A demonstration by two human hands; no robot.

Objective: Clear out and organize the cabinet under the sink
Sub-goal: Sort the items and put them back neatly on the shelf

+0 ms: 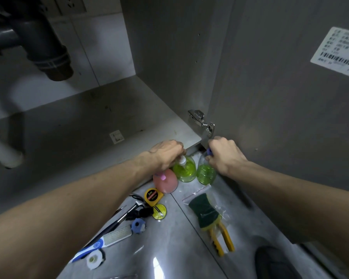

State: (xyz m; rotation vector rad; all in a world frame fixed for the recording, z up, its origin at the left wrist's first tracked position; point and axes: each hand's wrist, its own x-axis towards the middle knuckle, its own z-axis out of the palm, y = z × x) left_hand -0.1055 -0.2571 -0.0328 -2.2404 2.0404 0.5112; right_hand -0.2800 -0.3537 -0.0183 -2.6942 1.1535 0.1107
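Two bottles of green liquid stand on the tiled floor just outside the cabinet's front edge. My left hand grips the white pump top of the left green bottle. My right hand grips the blue spray head of the right green bottle. A pink bottle with a pink cap stands close in front of the left green one. The cabinet floor behind them is bare apart from a small white label.
On the tiles lie a yellow tape measure, a round yellow tin, a hammer, a blue-white brush, a white tape roll, a bagged green sponge and yellow-handled pliers. The open door stands right; the drain pipe hangs upper left.
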